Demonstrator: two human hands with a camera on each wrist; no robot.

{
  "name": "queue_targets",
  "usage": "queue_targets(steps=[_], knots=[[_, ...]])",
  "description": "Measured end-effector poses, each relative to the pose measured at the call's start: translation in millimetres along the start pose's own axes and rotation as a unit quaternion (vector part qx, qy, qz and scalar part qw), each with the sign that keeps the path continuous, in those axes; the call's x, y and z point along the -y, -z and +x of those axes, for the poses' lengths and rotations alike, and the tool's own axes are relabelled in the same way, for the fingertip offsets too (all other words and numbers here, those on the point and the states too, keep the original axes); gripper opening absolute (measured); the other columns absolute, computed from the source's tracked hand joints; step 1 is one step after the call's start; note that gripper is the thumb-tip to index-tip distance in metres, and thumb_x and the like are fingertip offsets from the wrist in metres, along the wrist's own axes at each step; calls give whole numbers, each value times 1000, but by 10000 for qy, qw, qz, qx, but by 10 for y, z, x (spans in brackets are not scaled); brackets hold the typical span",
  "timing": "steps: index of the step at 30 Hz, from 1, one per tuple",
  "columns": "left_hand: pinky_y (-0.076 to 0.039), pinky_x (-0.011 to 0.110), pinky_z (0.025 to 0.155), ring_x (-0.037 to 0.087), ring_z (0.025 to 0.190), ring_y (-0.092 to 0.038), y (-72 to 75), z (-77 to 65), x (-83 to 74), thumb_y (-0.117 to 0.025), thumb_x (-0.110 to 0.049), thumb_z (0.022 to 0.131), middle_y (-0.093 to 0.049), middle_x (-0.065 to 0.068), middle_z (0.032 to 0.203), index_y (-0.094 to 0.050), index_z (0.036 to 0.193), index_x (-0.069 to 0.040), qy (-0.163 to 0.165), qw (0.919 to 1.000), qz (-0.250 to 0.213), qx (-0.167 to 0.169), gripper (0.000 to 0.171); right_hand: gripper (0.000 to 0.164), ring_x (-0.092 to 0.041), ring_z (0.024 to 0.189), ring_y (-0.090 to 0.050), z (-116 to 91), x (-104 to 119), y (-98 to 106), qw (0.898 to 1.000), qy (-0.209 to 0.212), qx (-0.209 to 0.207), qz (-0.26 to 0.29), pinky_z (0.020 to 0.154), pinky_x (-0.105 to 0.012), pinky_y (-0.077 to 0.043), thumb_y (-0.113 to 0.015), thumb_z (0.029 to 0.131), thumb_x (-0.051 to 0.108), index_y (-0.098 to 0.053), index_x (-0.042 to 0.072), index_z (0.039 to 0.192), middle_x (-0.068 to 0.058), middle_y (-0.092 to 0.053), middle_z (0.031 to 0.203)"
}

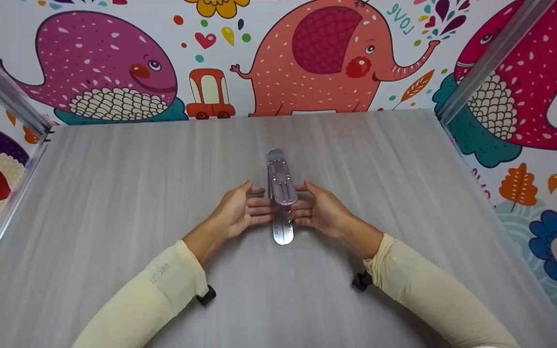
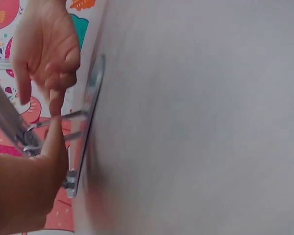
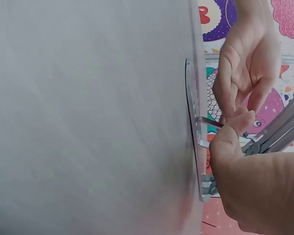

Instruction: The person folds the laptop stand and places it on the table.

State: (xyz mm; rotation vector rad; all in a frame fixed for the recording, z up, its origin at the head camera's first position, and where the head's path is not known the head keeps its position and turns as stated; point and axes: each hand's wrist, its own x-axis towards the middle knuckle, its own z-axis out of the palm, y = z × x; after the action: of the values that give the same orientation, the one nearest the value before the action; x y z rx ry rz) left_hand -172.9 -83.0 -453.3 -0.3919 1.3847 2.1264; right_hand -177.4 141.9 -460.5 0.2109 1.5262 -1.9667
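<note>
A silver folding metal stand (image 1: pixel 282 181) is on the table in the middle of the head view. Its upper plate slants up over a flat base plate (image 1: pixel 283 235), which rests on the tabletop. Thin struts (image 2: pixel 72 135) join the two plates in the left wrist view. From the left, my left hand (image 1: pixel 239 209) reaches into the gap between the plates, fingers at the struts. My right hand (image 1: pixel 328 212) does the same from the right. Both hands hold the stand around these struts, their fingertips close together; the plates partly hide the fingers.
The grey wood-grain table (image 1: pixel 114 203) spreads around the stand. Behind it rises a wall (image 1: pixel 317 87) printed with cartoon animals. Metal frame posts (image 1: pixel 496 58) stand at the table's back corners. Pale sleeves (image 1: pixel 162 285) cover both forearms, with a small black device at each wrist.
</note>
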Motion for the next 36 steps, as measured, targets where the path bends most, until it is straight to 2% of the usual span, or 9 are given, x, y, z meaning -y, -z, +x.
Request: queue_targets(steps=[7,9,18,23,26,31,36], knots=[[-45,56,111,45,132,-56,12,0,120,-17,-47,111,-55,33,141,-37,147,11,37,9998,-82,196,71,71,-24,97,-67,51,-38,66,9992,-394,93,-54,80,-31,-55,-23,109,55,-30,0,152,-18,-65,126],[-44,56,112,45,133,-55,14,4,131,-16,-48,111,-55,33,142,-38,146,12,55,9997,-97,229,72,72,-24,100,-67,47,-34,70,9990,-418,165,-77,80,-31,-55,-21,109,56,-33,-2,151,-19,-63,131],[-45,57,111,41,134,-55,-6,4,135,-19,-48,111,-53,28,147,-36,149,9,83,9997,-23,212,70,73,-26,110,-66,46,-25,86,9985,-442,281,-138,83,-33,-55,-20,108,57,-42,-2,144,-18,-64,132],[-45,57,111,41,134,-56,-26,-2,143,-21,-46,111,-51,26,150,-38,148,7,36,9998,15,169,68,73,-29,123,-62,29,-13,75,9984,-413,347,-149,94,-38,-54,-20,108,57,-43,-3,144,-20,-62,136],[-46,58,110,40,132,-58,-41,-13,131,-21,-46,111,-55,25,147,-41,145,7,-83,9997,110,209,66,73,-31,128,-59,24,12,68,9986,-393,311,-153,99,-43,-52,-22,108,57,-44,-2,145,-21,-59,140],[-50,58,105,36,124,-64,-71,-8,74,-22,-45,111,-63,21,139,-47,139,4,-193,9994,232,139,62,74,-30,127,-56,33,78,58,9987,-378,274,-208,98,-45,-50,-22,107,59,-44,1,147,-18,-56,143],[-51,54,105,36,124,-63,-92,55,-22,-23,-41,112,-62,21,140,-46,141,5,-309,9988,368,1,58,75,-31,129,-54,81,167,24,9990,-285,244,-256,101,-48,-48,-23,107,60,-45,1,148,-18,-54,145]])
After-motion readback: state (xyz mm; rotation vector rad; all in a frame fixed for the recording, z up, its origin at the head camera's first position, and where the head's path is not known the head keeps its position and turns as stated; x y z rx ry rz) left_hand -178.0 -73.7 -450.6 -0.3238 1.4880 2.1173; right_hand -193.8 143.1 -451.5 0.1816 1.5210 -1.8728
